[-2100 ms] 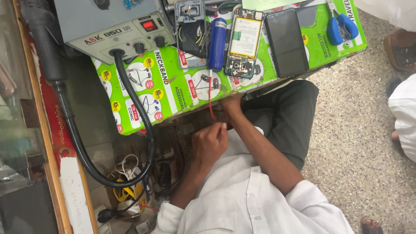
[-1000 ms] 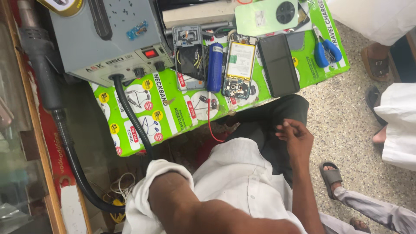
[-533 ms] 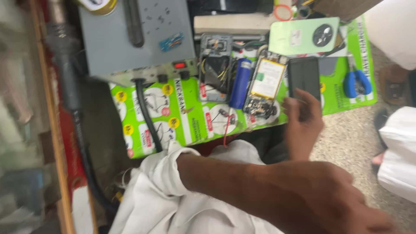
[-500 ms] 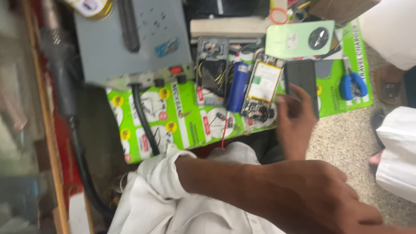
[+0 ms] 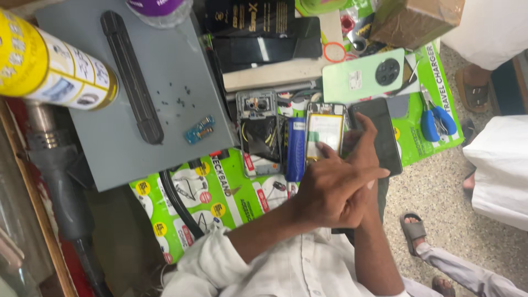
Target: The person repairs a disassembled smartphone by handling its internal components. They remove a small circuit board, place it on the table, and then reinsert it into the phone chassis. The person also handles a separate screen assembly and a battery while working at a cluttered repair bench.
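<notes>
Fingers [image 5: 335,157] of left hand [image 5: 330,192] extend forward, partly spread, tips resting on opened phone [image 5: 324,132] with pale battery showing; nothing pinched. Right hand [image 5: 366,148] lies under and beside the left, its fingers stretched flat onto dark phone screen [image 5: 385,132], just beside the opened phone at 3 o'clock. Blue cylinder [image 5: 295,148] lies at the opened phone's 9 o'clock. Green back cover [image 5: 363,74] at 12 o'clock. Blue-handled cutters [image 5: 437,121] at 3 o'clock, well apart. All rest on green-papered tabletop [image 5: 231,192].
</notes>
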